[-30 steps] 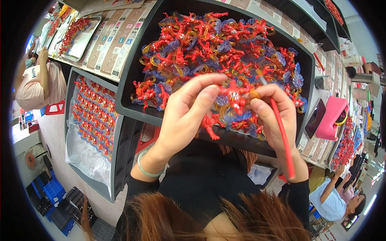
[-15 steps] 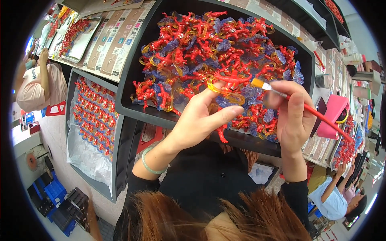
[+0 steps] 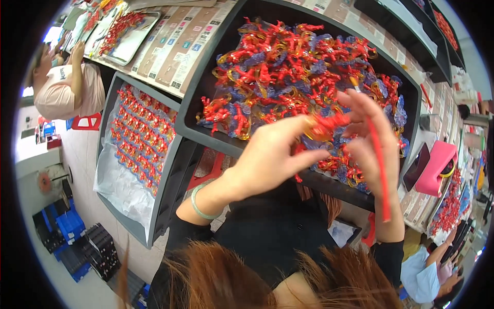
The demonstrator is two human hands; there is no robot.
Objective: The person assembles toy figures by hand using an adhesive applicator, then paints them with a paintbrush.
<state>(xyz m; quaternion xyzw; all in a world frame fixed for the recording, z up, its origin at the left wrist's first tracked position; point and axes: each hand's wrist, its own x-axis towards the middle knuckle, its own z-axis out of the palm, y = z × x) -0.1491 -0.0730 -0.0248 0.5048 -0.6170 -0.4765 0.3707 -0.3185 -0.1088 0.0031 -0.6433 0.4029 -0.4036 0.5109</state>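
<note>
A small red figurine (image 3: 329, 126) with a clear yellow ring part is pinched between the thumb and fingers of my left hand (image 3: 275, 154), above the near side of a black tray (image 3: 229, 146). A pale green bangle (image 3: 195, 201) circles that wrist. My right hand (image 3: 378, 136) holds a red-handled paintbrush (image 3: 382, 175), its orange bristles pointing away from me and its handle hanging back over my wrist. The fingertips of this hand are close to the figurine; blur hides whether they touch it. Beneath both hands lies a heap of red, yellow and translucent blue figurines (image 3: 283, 67).
At left, a lower grey tray (image 3: 167, 170) holds rows of similar figurines on white paper (image 3: 121, 190). On the right of the table are a pink case (image 3: 436, 167), a dark phone (image 3: 416, 166) and a clear cup (image 3: 426, 122). Other people (image 3: 72, 87) sit around the workplace.
The brush has swung upright in my right hand, its bristles now away from the figurine. The figurine has turned in my left hand. The whole view has shifted, with the tray further right.
</note>
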